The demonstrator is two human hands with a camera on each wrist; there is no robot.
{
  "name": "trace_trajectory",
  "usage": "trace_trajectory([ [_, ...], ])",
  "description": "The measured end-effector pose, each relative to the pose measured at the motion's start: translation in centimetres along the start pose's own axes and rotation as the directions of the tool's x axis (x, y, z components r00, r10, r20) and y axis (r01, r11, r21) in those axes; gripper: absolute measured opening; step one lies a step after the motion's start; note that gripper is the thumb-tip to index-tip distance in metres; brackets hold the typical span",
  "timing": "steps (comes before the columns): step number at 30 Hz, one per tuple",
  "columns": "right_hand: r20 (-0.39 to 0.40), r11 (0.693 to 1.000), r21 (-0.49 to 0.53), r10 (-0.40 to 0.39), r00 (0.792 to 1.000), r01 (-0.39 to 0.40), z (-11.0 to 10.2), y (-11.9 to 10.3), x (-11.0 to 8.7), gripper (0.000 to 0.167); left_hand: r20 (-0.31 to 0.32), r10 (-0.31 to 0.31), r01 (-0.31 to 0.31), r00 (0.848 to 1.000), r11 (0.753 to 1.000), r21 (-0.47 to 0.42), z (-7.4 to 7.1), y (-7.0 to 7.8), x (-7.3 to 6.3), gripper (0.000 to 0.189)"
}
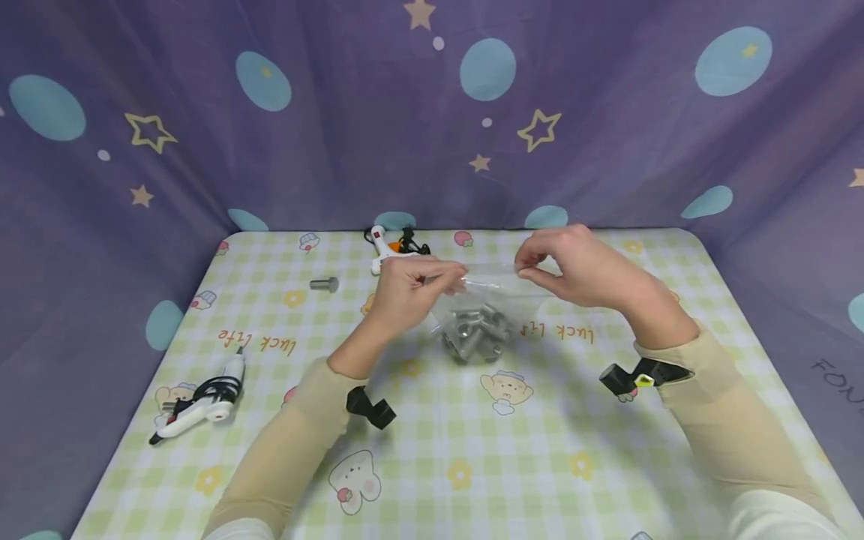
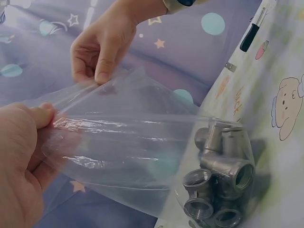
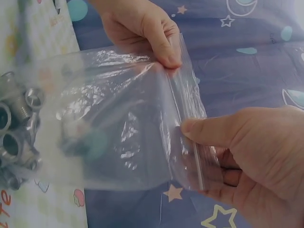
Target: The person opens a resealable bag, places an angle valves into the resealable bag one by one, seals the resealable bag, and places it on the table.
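Observation:
A clear zip-lock bag [image 1: 496, 286] hangs upright between both hands, its weighted bottom on or close to the tablecloth. Several grey metal pipe fittings [image 2: 223, 173] lie bunched in the bottom of it. My left hand [image 1: 413, 292] pinches the bag's upper edge on the left between thumb and fingers. At the right end of the same edge, my right hand [image 1: 583, 266] pinches the plastic with its thumb and fingers. The zip strip [image 3: 187, 128] runs between the two hands in the right wrist view. Whether the seal is closed cannot be told.
On the checked tablecloth [image 1: 405, 450], a metal bolt-like piece [image 1: 324, 284] lies left of the bag. A white corded tool [image 1: 209, 397] rests at the left edge, and a white glue gun [image 1: 388, 251] at the back. A black-handled tool [image 2: 251, 35] appears in the left wrist view.

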State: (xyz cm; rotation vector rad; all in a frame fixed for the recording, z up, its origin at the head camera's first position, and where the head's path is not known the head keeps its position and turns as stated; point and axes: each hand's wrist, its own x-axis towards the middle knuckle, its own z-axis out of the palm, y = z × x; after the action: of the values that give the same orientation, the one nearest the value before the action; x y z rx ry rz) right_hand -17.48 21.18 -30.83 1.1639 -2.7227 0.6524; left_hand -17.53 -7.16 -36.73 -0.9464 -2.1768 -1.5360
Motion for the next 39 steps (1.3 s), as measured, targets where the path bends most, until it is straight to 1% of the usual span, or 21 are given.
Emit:
trace_trajectory([
  [3, 0.011, 1.000, -0.007, 0.013, 1.000, -0.013, -0.2, 0.2, -0.4, 0.007, -0.004, 0.003, -0.003, 1.000, 1.000, -0.017, -0.1, -0.1, -0.1, 0.011],
  [5, 0.004, 1.000, -0.013, 0.016, 1.000, -0.016, -0.3, 0.4, -0.8, 0.008, -0.001, 0.004, -0.004, 1.000, 0.999, -0.032, -0.1, -0.2, -0.1, 0.011],
  [8, -0.018, 1.000, -0.024, 0.010, 1.000, -0.011, -0.4, 0.7, -1.3, 0.009, -0.001, -0.001, 0.001, 1.000, 0.999, -0.042, -0.2, -0.3, -0.1, 0.011],
  [13, -0.051, 0.999, -0.029, -0.016, 0.999, 0.014, -0.5, 1.0, -1.7, 0.012, -0.024, -0.017, 0.015, 1.000, 0.999, -0.052, -0.5, -0.3, -0.4, 0.011],
  [17, -0.076, 0.999, -0.042, -0.031, 0.997, 0.028, -0.5, 1.3, -2.1, 0.016, -0.029, -0.018, 0.017, 0.999, 0.998, -0.056, -0.6, -0.3, -0.5, 0.011],
  [21, -0.116, 0.997, -0.059, -0.047, 0.992, 0.040, -0.7, 1.3, -2.4, 0.016, -0.031, -0.033, 0.030, 0.999, 0.996, -0.080, -0.6, -0.4, -0.6, 0.010],
  [26, -0.160, 0.998, -0.037, -0.046, 0.986, 0.041, -0.9, 1.5, -2.9, 0.016, -0.005, -0.064, 0.063, 0.998, 0.991, -0.115, -0.7, -0.3, -0.7, 0.011],
  [29, -0.184, 0.998, 0.000, -0.064, 0.981, 0.065, -1.0, 1.5, -3.2, 0.019, 0.010, -0.070, 0.071, 0.997, 0.992, -0.106, -0.9, 0.1, -0.7, 0.012],
  [31, -0.199, 0.996, 0.032, -0.080, 0.977, 0.088, -1.0, 1.3, -3.3, 0.023, 0.008, -0.072, 0.072, 0.997, 0.993, -0.095, -1.1, 0.5, -0.7, 0.011],
  [34, -0.209, 0.984, 0.124, -0.098, 0.973, 0.126, -1.3, 0.6, -3.5, 0.026, -0.003, -0.074, 0.074, 0.997, 0.993, -0.092, -1.4, 1.4, -0.7, 0.011],
  [36, -0.206, 0.965, 0.209, -0.113, 0.972, 0.156, -1.6, 0.1, -3.7, 0.028, -0.007, -0.074, 0.072, 0.997, 0.990, -0.121, -1.6, 2.1, -0.8, 0.011],
  [39, -0.200, 0.916, 0.343, -0.143, 0.969, 0.206, -2.2, -0.8, -3.9, 0.026, -0.005, -0.075, 0.073, 0.997, 0.982, -0.173, -2.0, 3.6, -0.9, 0.012],
])
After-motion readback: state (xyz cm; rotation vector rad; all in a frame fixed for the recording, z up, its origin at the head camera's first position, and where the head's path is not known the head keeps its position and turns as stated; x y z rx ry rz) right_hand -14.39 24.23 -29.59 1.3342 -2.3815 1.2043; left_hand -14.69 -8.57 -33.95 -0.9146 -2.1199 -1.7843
